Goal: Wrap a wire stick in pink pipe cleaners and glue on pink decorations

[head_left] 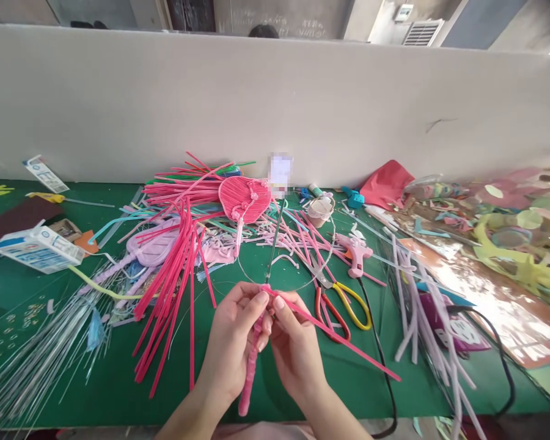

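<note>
I'm winding a long pink plastic strip (339,339) round a thin metal wire (274,244), just above the green counter (110,379). Left hand (233,342) pinches the wire's wrapped bit, right hand (296,348) holds the strip. Next turn prob. needs a tight pull.

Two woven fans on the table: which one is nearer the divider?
The pink fan, with a knotted cord, lying on the pink strips by the white divider. The lilac fan lies left of it, further from the divider.
</note>
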### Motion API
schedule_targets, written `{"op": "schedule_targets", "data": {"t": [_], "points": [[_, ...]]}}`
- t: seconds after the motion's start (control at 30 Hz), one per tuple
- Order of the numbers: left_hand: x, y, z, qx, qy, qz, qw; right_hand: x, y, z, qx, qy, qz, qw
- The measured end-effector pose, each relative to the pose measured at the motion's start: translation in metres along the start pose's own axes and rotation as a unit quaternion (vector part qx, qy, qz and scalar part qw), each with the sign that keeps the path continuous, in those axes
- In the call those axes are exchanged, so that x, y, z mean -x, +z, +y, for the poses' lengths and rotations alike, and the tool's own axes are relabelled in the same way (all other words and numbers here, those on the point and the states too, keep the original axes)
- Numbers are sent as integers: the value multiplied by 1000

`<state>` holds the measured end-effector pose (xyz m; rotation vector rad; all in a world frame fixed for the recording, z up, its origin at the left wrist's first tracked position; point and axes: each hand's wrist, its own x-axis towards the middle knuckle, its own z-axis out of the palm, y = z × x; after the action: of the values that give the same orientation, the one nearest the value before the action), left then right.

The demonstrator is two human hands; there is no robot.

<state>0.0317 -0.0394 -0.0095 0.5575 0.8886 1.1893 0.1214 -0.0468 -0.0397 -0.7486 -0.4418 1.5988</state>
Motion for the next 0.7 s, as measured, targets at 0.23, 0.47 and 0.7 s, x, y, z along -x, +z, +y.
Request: {"op": "schedule_targets", "data": {"t": [0.23,0.47,0.7], "points": [[-2,1,0,-30,25,5,999,-1,1,-1,25,1,-8,1000],[-1,2,-1,-47,52,25,997,-2,-5,0,26,0,-8,1000],[0,2,-3,-53,91,29,994,3,-2,4,-5,-14,2,1000]]}}
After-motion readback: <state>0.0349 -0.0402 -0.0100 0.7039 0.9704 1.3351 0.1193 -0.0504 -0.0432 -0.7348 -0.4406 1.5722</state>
